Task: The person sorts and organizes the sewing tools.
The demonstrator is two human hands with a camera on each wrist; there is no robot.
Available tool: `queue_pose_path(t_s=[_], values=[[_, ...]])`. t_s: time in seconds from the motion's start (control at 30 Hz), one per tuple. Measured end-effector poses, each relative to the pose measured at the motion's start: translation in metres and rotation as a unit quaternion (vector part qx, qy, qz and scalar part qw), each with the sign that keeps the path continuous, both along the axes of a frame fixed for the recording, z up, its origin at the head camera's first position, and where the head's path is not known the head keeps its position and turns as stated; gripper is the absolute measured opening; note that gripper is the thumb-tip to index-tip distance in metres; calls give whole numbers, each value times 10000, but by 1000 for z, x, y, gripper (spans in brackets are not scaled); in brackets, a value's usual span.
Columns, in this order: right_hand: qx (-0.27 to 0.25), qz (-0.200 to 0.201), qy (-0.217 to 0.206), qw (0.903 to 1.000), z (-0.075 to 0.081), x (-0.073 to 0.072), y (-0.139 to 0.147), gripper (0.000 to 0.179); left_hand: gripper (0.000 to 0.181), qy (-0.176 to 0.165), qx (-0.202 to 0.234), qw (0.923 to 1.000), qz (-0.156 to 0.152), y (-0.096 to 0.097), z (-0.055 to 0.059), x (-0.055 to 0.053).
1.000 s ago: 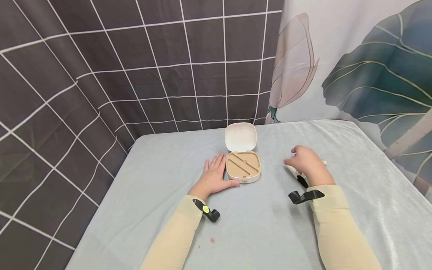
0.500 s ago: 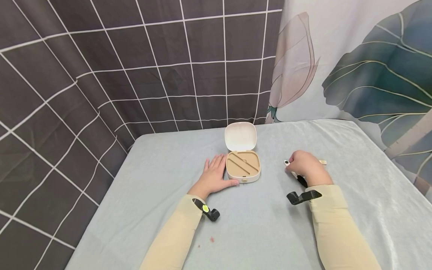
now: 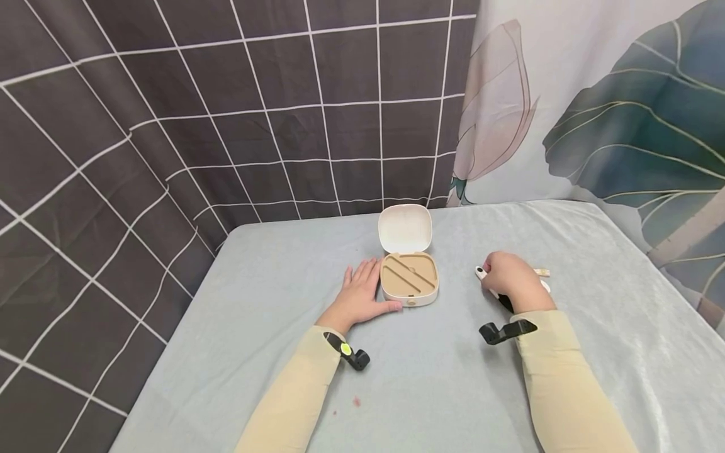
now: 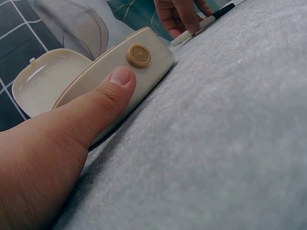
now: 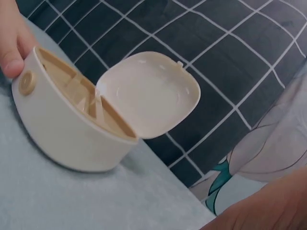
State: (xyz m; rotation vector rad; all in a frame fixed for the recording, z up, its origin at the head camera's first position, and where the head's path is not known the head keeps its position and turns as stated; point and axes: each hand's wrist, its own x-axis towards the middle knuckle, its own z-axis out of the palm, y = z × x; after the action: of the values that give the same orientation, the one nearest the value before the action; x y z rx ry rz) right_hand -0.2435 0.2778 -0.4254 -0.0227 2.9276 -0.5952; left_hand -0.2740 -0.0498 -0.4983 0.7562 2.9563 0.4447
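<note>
A small white case (image 3: 410, 301) with a tan tray inside stands on the bed-like surface, its lid (image 3: 404, 228) raised at the back. My left hand (image 3: 359, 299) lies flat at the case's left side with fingers straight. Its thumb rests on the front wall beside the round tan button (image 4: 138, 56). To the right, my right hand (image 3: 511, 275) pinches a slim white stick (image 4: 195, 29) with a black end, low over the cloth. Part of the stick is hidden under the hand, so its kind is unclear. In the right wrist view only that hand's edge shows.
Just beyond the right hand lie a small pale strip with gold marks (image 3: 542, 272) and a partly hidden white rounded thing (image 3: 545, 286). Light blue-grey cloth (image 3: 430, 377) covers the surface. A dark gridded curtain (image 3: 272, 126) hangs behind, with a leaf-patterned curtain (image 3: 617, 138) at right.
My right hand has come down over the slim white stick and closed its fingers on it, baring the stick's white tip. The left hand and the case have stayed put.
</note>
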Motion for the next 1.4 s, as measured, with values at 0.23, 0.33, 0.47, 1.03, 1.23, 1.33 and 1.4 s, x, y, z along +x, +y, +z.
queue_pose_path(t_s=[0.23, 0.33, 0.47, 1.03, 1.23, 1.33, 1.4], values=[[-188, 48, 197, 9996, 5, -5, -9, 20, 116, 7, 5, 10000, 2, 0, 1, 1], [-233, 77, 232, 9994, 7, -7, -14, 23, 115, 50, 1, 10000, -4, 0, 1, 1], [-266, 161, 364, 9989, 14, -10, -23, 21, 115, 77, -37, 10000, -11, 0, 0, 1], [-556, 635, 795, 9932, 19, -27, -80, 21, 114, -118, 3, 9999, 15, 1, 7, 3], [-717, 893, 1112, 9872, 14, -27, -97, 33, 115, -29, -47, 10000, 3, 0, 5, 3], [-801, 1019, 1302, 9830, 13, -27, -105, 39, 115, -16, -53, 10000, -1, 0, 4, 3], [-784, 1088, 1429, 9806, 12, -28, -111, 39, 114, -19, -24, 10000, -2, 0, 4, 3]])
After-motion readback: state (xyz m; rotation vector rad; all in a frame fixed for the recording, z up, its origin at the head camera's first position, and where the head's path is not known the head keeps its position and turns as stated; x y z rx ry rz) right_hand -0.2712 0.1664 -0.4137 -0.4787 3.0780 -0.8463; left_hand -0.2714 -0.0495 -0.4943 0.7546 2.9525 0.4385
